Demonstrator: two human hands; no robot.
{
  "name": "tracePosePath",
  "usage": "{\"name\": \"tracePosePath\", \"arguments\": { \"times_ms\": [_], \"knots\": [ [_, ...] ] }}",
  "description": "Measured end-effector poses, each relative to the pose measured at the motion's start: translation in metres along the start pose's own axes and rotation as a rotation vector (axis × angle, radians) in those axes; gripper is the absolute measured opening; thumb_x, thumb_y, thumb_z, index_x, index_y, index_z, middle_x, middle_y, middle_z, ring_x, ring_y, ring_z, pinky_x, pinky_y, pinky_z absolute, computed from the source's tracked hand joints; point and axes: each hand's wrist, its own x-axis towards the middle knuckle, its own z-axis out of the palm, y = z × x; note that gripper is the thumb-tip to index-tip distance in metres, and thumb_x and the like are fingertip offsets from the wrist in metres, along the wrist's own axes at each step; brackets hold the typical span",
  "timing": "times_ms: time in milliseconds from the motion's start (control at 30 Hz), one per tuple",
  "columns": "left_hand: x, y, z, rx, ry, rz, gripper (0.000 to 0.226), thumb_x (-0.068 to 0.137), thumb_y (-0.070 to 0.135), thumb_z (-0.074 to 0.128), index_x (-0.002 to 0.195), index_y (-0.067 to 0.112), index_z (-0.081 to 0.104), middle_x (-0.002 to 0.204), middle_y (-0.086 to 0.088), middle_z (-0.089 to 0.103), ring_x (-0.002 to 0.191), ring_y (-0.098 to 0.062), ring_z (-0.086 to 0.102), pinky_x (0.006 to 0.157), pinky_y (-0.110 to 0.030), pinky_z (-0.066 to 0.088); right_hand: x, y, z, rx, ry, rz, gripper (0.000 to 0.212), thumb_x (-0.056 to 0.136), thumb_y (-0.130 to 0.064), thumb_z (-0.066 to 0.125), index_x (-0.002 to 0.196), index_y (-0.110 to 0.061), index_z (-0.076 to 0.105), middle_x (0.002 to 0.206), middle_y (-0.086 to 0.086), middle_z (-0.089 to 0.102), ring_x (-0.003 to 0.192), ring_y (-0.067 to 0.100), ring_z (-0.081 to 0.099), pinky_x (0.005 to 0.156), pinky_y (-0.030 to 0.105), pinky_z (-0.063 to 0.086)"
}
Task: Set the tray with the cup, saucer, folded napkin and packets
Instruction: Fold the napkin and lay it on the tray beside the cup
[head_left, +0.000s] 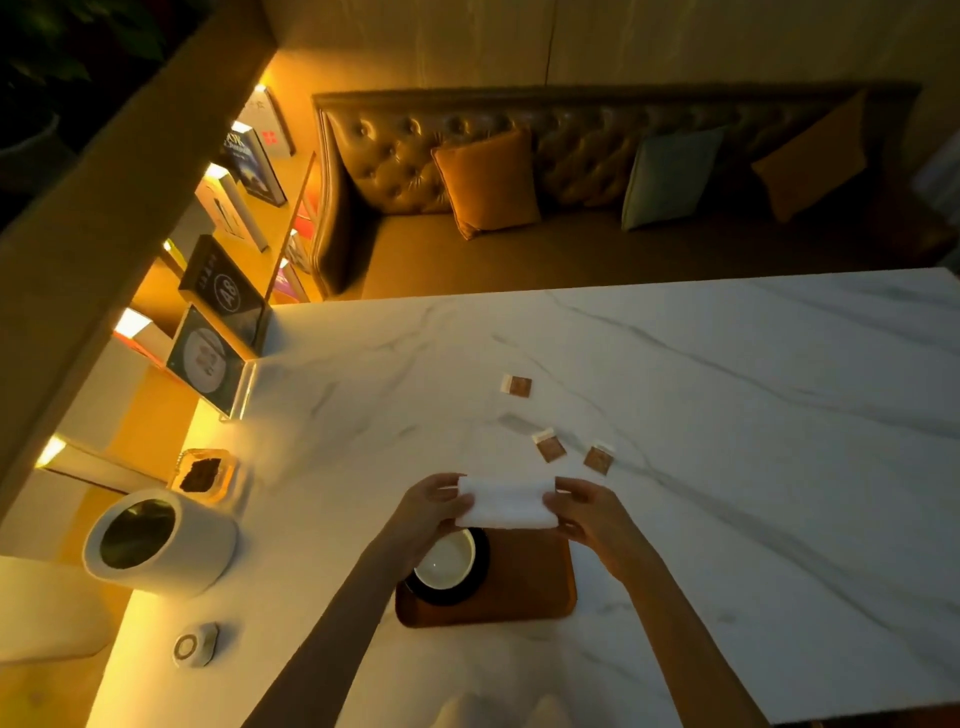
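Observation:
A brown wooden tray (524, 582) lies on the marble table near me. On its left half a white cup (447, 564) stands on a dark saucer (480, 569). My left hand (434, 506) and my right hand (584, 512) hold a white folded napkin (506, 503) by its two ends, just above the tray's far edge. Three brown packets lie on the table beyond: one (517, 386) farthest away, one (549, 446) closer, and one (598, 458) to its right. A pale strip (517, 423) lies between them.
At the table's left edge stand a white cylindrical container (161, 540), a small glass dish with dark contents (202, 475), an acrylic sign holder (213, 364) and a small round object (195, 644). A tufted sofa with cushions (488, 182) runs behind the table.

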Motion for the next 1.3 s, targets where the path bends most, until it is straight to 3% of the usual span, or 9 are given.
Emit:
{"name": "tracePosePath", "arguments": {
  "times_ms": [67, 167, 267, 367, 467, 567, 700, 1000, 1300],
  "knots": [
    [0.009, -0.023, 0.011, 0.018, 0.025, -0.040, 0.031, 0.086, 0.008, 0.069, 0.115, 0.011, 0.058, 0.112, -0.009, 0.065, 0.098, -0.021, 0.066, 0.068, -0.024, 0.059, 0.006, 0.020, -0.012, -0.046, 0.050, 0.049, 0.046, 0.084, -0.017, 0.071, 0.128, -0.009, 0.057, 0.120, 0.014, 0.065, 0.104, 0.028, 0.067, 0.092, 0.041, 0.056],
    [0.021, -0.068, 0.025, 0.103, 0.085, -0.153, 0.037, 0.089, 0.008, 0.066, 0.123, 0.010, 0.053, 0.106, -0.005, 0.060, 0.096, -0.021, 0.063, 0.072, -0.026, 0.057, 0.013, 0.054, -0.031, -0.115, 0.085, 0.136, 0.042, 0.084, -0.014, 0.071, 0.124, -0.008, 0.061, 0.115, 0.015, 0.066, 0.104, 0.030, 0.066, 0.093, 0.044, 0.055],
    [0.033, -0.111, 0.039, 0.216, 0.149, -0.181, 0.038, 0.089, 0.007, 0.066, 0.125, 0.007, 0.055, 0.108, -0.010, 0.062, 0.094, -0.022, 0.063, 0.070, -0.026, 0.055, 0.019, 0.091, -0.047, -0.141, 0.130, 0.233, 0.040, 0.081, -0.013, 0.073, 0.120, -0.009, 0.064, 0.103, 0.012, 0.069, 0.095, 0.027, 0.068, 0.085, 0.038, 0.059],
    [0.045, -0.142, 0.053, 0.345, 0.227, -0.157, 0.039, 0.089, 0.008, 0.064, 0.127, 0.010, 0.056, 0.118, -0.009, 0.060, 0.102, -0.022, 0.060, 0.079, -0.029, 0.054, 0.030, 0.119, -0.058, -0.156, 0.167, 0.293, 0.040, 0.082, -0.012, 0.072, 0.120, -0.008, 0.063, 0.097, 0.004, 0.066, 0.089, 0.020, 0.067, 0.069, 0.026, 0.058],
    [0.051, -0.165, 0.062, 0.451, 0.286, -0.141, 0.038, 0.090, 0.009, 0.063, 0.127, 0.015, 0.056, 0.117, -0.005, 0.059, 0.107, -0.021, 0.058, 0.091, -0.038, 0.054, 0.041, 0.138, -0.061, -0.231, 0.197, 0.332, 0.038, 0.083, -0.013, 0.070, 0.120, -0.010, 0.062, 0.104, 0.006, 0.065, 0.085, 0.015, 0.063, 0.065, 0.022, 0.055],
    [0.054, -0.182, 0.069, 0.540, 0.343, -0.091, 0.035, 0.091, 0.008, 0.061, 0.125, 0.012, 0.055, 0.114, -0.003, 0.059, 0.105, -0.020, 0.058, 0.089, -0.034, 0.051, 0.048, 0.156, -0.058, -0.331, 0.229, 0.319, 0.038, 0.085, -0.014, 0.069, 0.122, -0.010, 0.061, 0.118, 0.013, 0.063, 0.091, 0.019, 0.060, 0.071, 0.025, 0.056],
    [0.056, -0.196, 0.077, 0.589, 0.464, -0.050, 0.026, 0.092, 0.011, 0.061, 0.117, 0.012, 0.052, 0.106, -0.001, 0.054, 0.098, -0.018, 0.054, 0.079, -0.026, 0.041, 0.055, 0.169, -0.051, -0.393, 0.269, 0.277, 0.038, 0.084, -0.017, 0.071, 0.120, -0.009, 0.062, 0.121, 0.013, 0.064, 0.104, 0.025, 0.060, 0.091, 0.036, 0.053],
    [0.070, -0.199, 0.080, 0.753, 0.487, -0.055, 0.022, 0.097, 0.017, 0.053, 0.118, 0.013, 0.047, 0.115, -0.009, 0.052, 0.095, -0.023, 0.061, 0.072, -0.026, 0.050, 0.060, 0.179, -0.040, -0.387, 0.371, 0.188, 0.032, 0.084, -0.019, 0.071, 0.113, -0.009, 0.061, 0.114, 0.012, 0.066, 0.090, 0.016, 0.056, 0.066, 0.016, 0.046],
    [0.067, -0.201, 0.080, 0.727, 0.509, -0.051, 0.026, 0.098, 0.015, 0.052, 0.122, 0.008, 0.046, 0.116, -0.009, 0.050, 0.096, -0.023, 0.060, 0.071, -0.026, 0.049, 0.068, 0.184, -0.039, -0.418, 0.365, 0.186, 0.029, 0.088, -0.017, 0.066, 0.114, -0.007, 0.061, 0.115, 0.013, 0.066, 0.103, 0.028, 0.062, 0.082, 0.031, 0.051]
  ]
}}
